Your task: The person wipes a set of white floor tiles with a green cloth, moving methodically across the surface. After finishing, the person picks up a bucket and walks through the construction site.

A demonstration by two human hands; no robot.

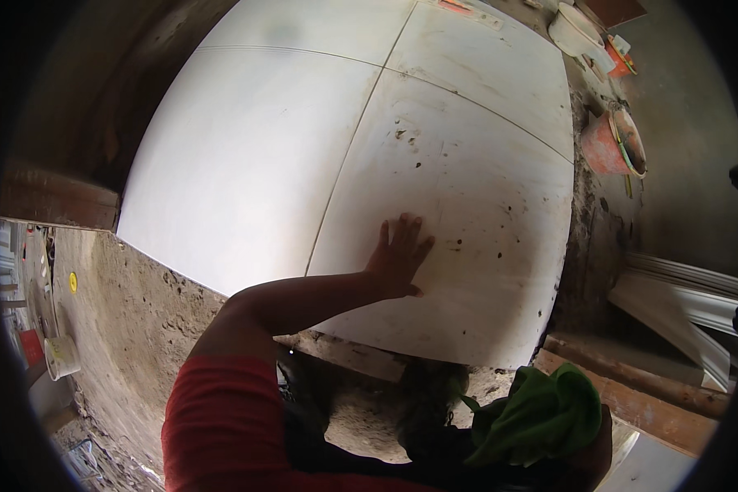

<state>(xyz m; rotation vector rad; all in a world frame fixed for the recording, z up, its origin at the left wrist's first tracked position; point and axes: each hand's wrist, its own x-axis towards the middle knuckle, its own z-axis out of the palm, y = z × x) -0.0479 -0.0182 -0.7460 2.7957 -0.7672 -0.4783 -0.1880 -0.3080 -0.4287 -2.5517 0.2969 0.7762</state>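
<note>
My left hand (398, 256) lies flat, fingers spread, on a large white floor tile (484, 213) with dark specks and smears of dirt. Its arm, in a red sleeve, reaches in from the lower left. At the lower right my right hand (603, 447) is closed on a bunched green cloth (541, 414), which hides most of the fingers. The cloth is held off the tile, near my knees. To the left lies a cleaner white tile (246, 156), parted from the specked one by a thin dark joint line.
Rough bare ground (131, 303) borders the tiles at the near left. Along the right stand a red-rimmed bucket (607, 143) with tools in it and a white bucket (574, 31). Stacked white trim pieces (681, 303) and a wooden board (640, 398) lie at the right.
</note>
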